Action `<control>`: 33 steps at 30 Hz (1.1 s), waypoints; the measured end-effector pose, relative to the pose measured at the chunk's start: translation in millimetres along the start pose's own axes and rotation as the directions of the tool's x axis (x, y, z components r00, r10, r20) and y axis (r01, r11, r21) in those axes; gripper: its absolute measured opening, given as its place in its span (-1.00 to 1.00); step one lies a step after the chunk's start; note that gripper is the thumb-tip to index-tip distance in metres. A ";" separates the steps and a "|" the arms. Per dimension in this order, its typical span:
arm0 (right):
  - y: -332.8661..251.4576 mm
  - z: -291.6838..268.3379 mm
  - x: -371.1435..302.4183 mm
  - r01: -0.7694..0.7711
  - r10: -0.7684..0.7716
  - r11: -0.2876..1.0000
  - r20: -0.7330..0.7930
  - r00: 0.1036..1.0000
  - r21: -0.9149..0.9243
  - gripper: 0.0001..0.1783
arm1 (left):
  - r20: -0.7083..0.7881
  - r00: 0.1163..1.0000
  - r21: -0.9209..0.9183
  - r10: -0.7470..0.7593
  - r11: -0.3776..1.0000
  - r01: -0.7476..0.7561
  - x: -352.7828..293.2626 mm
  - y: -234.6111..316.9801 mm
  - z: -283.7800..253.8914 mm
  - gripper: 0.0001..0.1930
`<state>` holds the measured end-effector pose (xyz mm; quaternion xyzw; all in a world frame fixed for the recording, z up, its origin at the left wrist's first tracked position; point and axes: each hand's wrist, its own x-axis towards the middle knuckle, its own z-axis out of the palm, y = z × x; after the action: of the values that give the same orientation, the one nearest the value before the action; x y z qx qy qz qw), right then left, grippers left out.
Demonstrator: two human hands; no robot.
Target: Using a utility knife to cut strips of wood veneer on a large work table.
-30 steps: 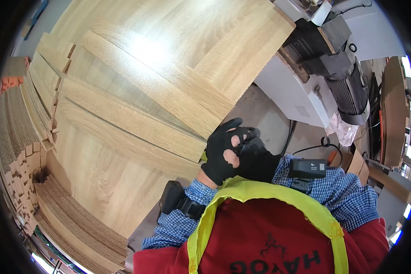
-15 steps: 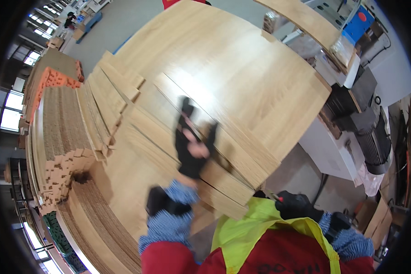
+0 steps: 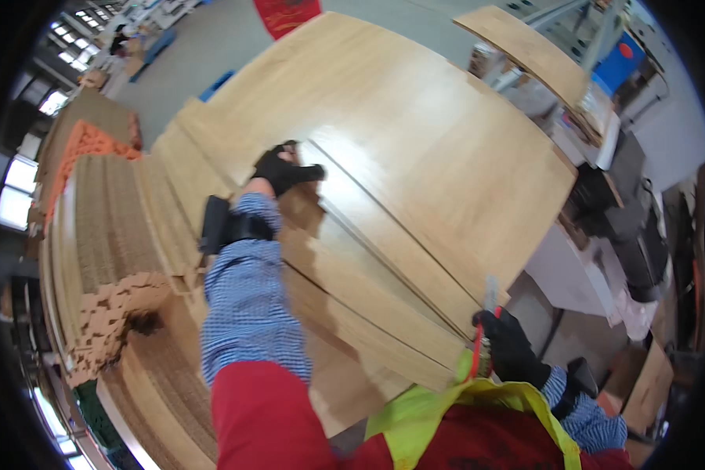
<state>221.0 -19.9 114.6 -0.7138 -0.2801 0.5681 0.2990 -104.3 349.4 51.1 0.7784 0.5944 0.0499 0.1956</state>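
Observation:
My left hand point(image 3: 284, 170), in a black glove with bare fingertips, reaches over the far ends of several long wood-grain strips. Its thumb is stretched out to the right, apart from the partly curled fingers, and no object shows in it. One pale strip point(image 3: 392, 231) lies just right of that hand, on a wide wood-grain panel point(image 3: 415, 117). Near my body, at the strips' near ends, my gloved right hand point(image 3: 513, 348) is closed around a red-handled tool point(image 3: 478, 345) with a flat grey blade pointing up and away. The tool's exact kind is unclear.
Stacked boards point(image 3: 106, 227) and an orange-edged stack point(image 3: 94, 145) stand along the left. A curved wood panel point(image 3: 525, 51) juts in at the far right, above machinery with a dark motor point(image 3: 638, 243). A red cloth-like item point(image 3: 286, 16) shows beyond the far edge.
My left hand has moved away from me and leftward, along the strips to their far ends. My right hand has risen slightly, bringing the red-handled tool's blade up by the strip's near end.

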 end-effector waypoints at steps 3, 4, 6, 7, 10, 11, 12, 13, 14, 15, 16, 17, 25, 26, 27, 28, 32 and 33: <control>24.2 -14.6 10.1 0.235 -0.231 0.963 0.050 0.972 -0.132 -0.67 | 0.104 0.995 -0.147 -0.005 0.989 0.020 -12.4 -25.0 -7.0 -0.18; 20.9 -15.0 7.7 0.112 -0.109 0.987 0.030 0.994 -0.113 -0.66 | 0.041 0.999 -0.240 0.002 0.971 0.008 -31.3 -20.6 -15.0 -0.13; 21.2 -25.1 17.8 0.032 -0.019 0.983 0.073 0.997 -0.178 -0.64 | 0.077 0.994 -0.225 -0.074 0.970 0.090 -52.3 -30.2 -21.4 -0.09; 26.1 -35.7 22.2 0.067 -0.033 0.964 0.135 0.990 -0.256 -0.64 | 0.063 0.993 -0.223 -0.104 0.968 0.116 -59.8 -41.5 -21.0 -0.10; 19.2 -85.8 27.6 0.596 -0.443 0.311 0.442 0.780 -0.741 -0.76 | -0.087 0.992 -0.237 -0.095 0.969 0.072 -72.0 -41.9 -12.5 -0.15; 29.8 -102.2 33.2 0.632 -0.520 -0.384 0.724 0.454 -0.673 -0.79 | -0.076 0.992 -0.232 -0.101 0.969 0.081 -78.0 -28.7 -13.0 -0.15; 29.0 -102.3 28.8 0.644 -0.517 -0.369 0.724 0.458 -0.670 -0.79 | -0.228 0.972 -0.225 -0.055 0.974 0.003 -87.1 -2.8 -8.5 -0.21; 19.8 -99.0 20.1 0.669 -0.488 -0.142 0.640 0.594 -0.729 -0.85 | -0.377 0.926 -0.205 -0.017 0.976 -0.066 -101.8 23.5 -5.0 -0.26; 17.1 -96.6 14.5 0.636 -0.415 0.088 0.552 0.724 -0.767 -0.89 | -0.447 0.894 -0.248 0.033 0.956 -0.159 -114.0 53.7 1.8 -0.42; 25.4 -97.4 13.0 0.617 -0.400 0.098 0.537 0.742 -0.781 -0.89 | -0.501 0.856 -0.235 0.130 0.931 -0.279 -117.4 88.1 19.1 -0.52; 35.7 -100.5 11.2 0.578 -0.461 0.045 0.496 0.736 -0.815 -0.89 | -0.509 0.838 -0.152 0.196 0.938 -0.311 -127.5 140.9 34.8 -0.59; 29.8 -92.4 4.0 0.610 -0.544 -0.028 0.524 0.655 -0.792 -0.89 | -0.522 0.837 -0.266 0.162 0.902 -0.340 -168.7 175.8 24.4 -0.62; 140.3 -94.2 20.2 0.196 -0.249 0.833 0.036 0.968 0.517 -0.77 | -0.332 0.734 -0.657 0.593 0.413 -0.631 -240.4 352.6 161.3 -0.56; 144.1 -94.3 22.5 0.249 -0.326 0.787 0.038 0.945 0.564 -0.76 | -0.312 0.750 -0.683 0.583 0.411 -0.604 -239.8 351.9 161.5 -0.56; 140.1 -97.4 19.7 0.318 -0.402 0.740 0.011 0.916 0.592 -0.74 | -0.307 0.752 -0.716 0.583 0.378 -0.586 -236.8 353.4 160.1 -0.57; 122.8 -99.0 22.8 0.302 -0.399 0.739 0.029 0.917 0.602 -0.74 | -0.297 0.763 -0.713 0.575 0.398 -0.577 -237.1 348.5 169.0 -0.57; 83.6 -105.8 31.5 0.725 -0.604 0.668 0.446 0.661 -0.171 -0.76 | -0.327 0.762 -0.638 0.558 0.464 -0.614 -236.9 341.0 181.3 -0.61; 83.9 -100.1 30.6 0.766 -0.670 0.581 0.372 0.642 -0.274 -0.74 | -0.322 0.778 -0.602 0.540 0.517 -0.608 -238.2 340.8 178.9 -0.63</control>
<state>330.1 -63.9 50.0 -0.5124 -0.6905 0.4026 0.3139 191.2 6.6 47.6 0.7995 0.2509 0.3609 0.4093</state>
